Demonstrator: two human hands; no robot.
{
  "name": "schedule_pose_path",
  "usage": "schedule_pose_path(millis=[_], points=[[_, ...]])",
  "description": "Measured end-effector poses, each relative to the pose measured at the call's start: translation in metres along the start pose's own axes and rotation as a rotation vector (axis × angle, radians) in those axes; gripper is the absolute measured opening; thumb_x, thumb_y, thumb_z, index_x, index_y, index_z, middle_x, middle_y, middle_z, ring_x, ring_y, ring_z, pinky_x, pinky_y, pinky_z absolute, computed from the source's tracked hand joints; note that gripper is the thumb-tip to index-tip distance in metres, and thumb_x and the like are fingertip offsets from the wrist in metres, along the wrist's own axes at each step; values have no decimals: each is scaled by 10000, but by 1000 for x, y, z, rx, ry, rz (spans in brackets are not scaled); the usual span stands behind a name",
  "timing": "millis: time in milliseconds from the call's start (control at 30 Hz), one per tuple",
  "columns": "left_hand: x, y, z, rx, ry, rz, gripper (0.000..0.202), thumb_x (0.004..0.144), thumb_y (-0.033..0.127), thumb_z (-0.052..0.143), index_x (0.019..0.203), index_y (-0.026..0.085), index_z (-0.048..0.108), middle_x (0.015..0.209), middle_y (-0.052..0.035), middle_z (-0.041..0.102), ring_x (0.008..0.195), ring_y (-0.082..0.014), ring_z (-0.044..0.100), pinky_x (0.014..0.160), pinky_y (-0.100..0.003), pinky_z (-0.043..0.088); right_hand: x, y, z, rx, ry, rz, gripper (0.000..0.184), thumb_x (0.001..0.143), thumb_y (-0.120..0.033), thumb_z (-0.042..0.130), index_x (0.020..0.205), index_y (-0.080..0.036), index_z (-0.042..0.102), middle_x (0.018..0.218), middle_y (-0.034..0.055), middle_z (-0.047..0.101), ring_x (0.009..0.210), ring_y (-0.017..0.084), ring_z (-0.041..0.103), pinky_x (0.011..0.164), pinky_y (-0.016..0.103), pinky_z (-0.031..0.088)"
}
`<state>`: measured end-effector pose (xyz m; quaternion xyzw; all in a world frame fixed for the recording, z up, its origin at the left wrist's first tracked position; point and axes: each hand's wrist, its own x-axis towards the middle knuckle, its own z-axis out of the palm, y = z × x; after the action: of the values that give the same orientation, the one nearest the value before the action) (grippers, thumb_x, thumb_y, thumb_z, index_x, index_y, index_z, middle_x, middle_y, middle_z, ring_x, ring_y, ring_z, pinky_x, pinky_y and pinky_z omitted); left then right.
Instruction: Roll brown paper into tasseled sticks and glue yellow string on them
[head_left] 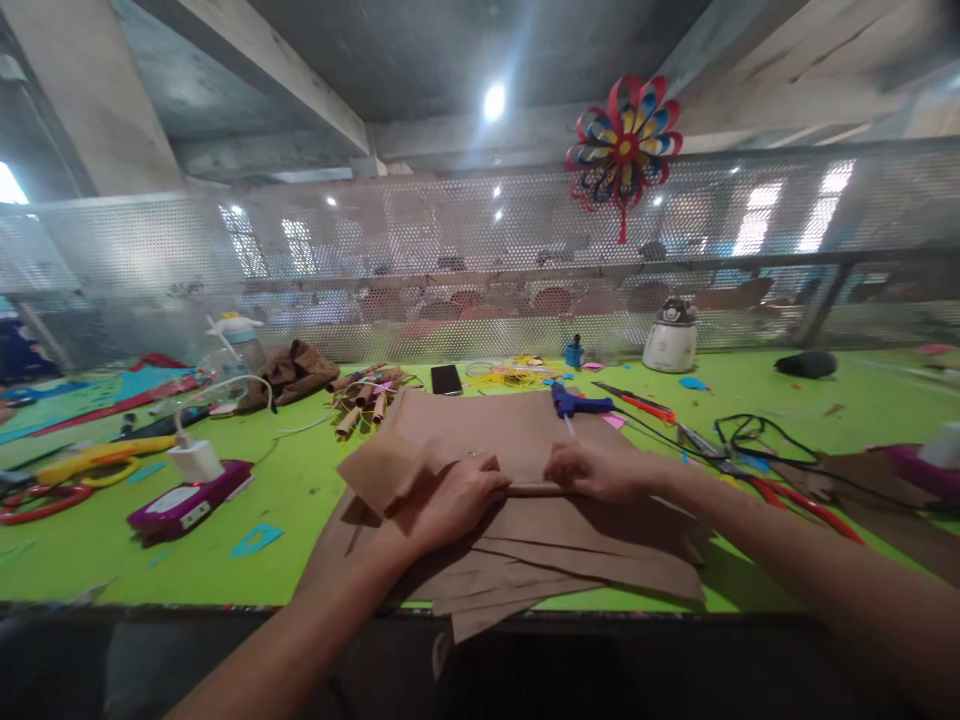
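A sheet of brown kraft paper (480, 420) lies in front of me, with a narrow rolled edge (536, 490) running across it between my hands. My left hand (469, 495) presses down on the left part of the roll, fingers curled over it. Beside that hand a small square of brown paper (381, 470) stands tilted up; whether the hand grips it I cannot tell. My right hand (600, 470) is closed, its bent fingers at the roll's right part. More brown paper sheets (525, 575) lie fanned under my wrists. Just beyond my right hand rests a blue glue gun (581, 402).
Scissors with orange-red handles (814, 505) and a black cable (772, 450) lie at right. A purple power strip (191, 500) with a white charger, plus more scissors (97, 470), are left. Paper tubes (364, 405), a phone (446, 380) and a white pot (670, 340) stand behind.
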<state>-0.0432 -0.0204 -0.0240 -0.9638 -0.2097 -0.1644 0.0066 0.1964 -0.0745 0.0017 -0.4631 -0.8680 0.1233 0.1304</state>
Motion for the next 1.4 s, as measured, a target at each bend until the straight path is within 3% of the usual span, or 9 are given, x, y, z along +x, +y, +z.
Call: schedule_pose_path(millis=[167, 333, 433, 533, 633, 733, 900, 1167, 1400], points=[[2, 0, -6, 1, -41, -9, 258, 922, 254, 396, 889, 175, 639, 872, -49, 547, 745, -130, 515, 690, -231, 405, 6, 0, 10, 334, -16, 109, 538, 655, -13, 456, 1158, -141, 598, 1138, 100, 634, 990, 194, 588, 849, 295, 464], [2, -1, -5, 8, -35, -19, 257, 923, 249, 386, 904, 176, 632, 884, -50, 574, 782, -144, 532, 715, -246, 414, -2, 8, 17, 407, 5, 85, 523, 763, -274, 598, 1262, -141, 518, 1246, 124, 570, 1074, 221, 555, 934, 347, 434], [2, -3, 1, -51, 39, -74, 230, 898, 243, 451, 1079, 192, 582, 966, -51, 605, 865, -161, 544, 770, -270, 418, -2, 13, 19, 378, 0, 58, 642, 717, -356, 674, 1297, -163, 477, 1281, 119, 542, 1121, 232, 527, 974, 374, 400], [2, -7, 5, -125, 55, -102, 216, 865, 240, 515, 1063, 191, 587, 939, -36, 624, 827, -149, 552, 752, -260, 422, 1, 18, 21, 396, 15, 67, 579, 718, -306, 673, 1253, -160, 506, 1223, 118, 580, 1059, 213, 561, 925, 352, 429], [2, -12, 6, -152, 34, -75, 152, 867, 247, 513, 908, 173, 640, 855, -32, 625, 769, -134, 553, 725, -245, 419, 2, 21, 21, 336, 50, 110, 355, 747, -300, 638, 1057, -129, 622, 958, 94, 671, 839, 188, 606, 755, 312, 476], [2, -16, 5, -153, 41, -48, 193, 883, 258, 490, 915, 179, 663, 848, -35, 618, 781, -133, 551, 725, -240, 418, 2, 19, 18, 262, 60, 127, 240, 773, -315, 604, 918, -137, 673, 812, 59, 673, 727, 167, 582, 663, 280, 451], [0, -14, 0, -71, 72, 7, 268, 914, 272, 434, 881, 191, 687, 832, -44, 587, 802, -140, 523, 735, -250, 410, 3, 17, 16, 268, 78, 114, 247, 797, -333, 571, 896, -142, 690, 801, 49, 677, 720, 162, 571, 656, 264, 432], [4, -2, -3, 177, -11, -12, 242, 876, 323, 504, 804, 146, 653, 830, -65, 573, 803, -170, 508, 736, -284, 415, 4, 13, 16, 152, 91, 86, 258, 819, -355, 547, 888, -160, 701, 798, 49, 672, 727, 168, 555, 663, 266, 413], [5, -3, 0, 183, -21, 12, 278, 907, 287, 443, 770, 139, 635, 817, -64, 564, 802, -167, 497, 769, -298, 413, -7, 16, 15, 42, 113, 49, 342, 885, -403, 460, 892, -164, 704, 802, 72, 626, 716, 164, 537, 655, 271, 401]])
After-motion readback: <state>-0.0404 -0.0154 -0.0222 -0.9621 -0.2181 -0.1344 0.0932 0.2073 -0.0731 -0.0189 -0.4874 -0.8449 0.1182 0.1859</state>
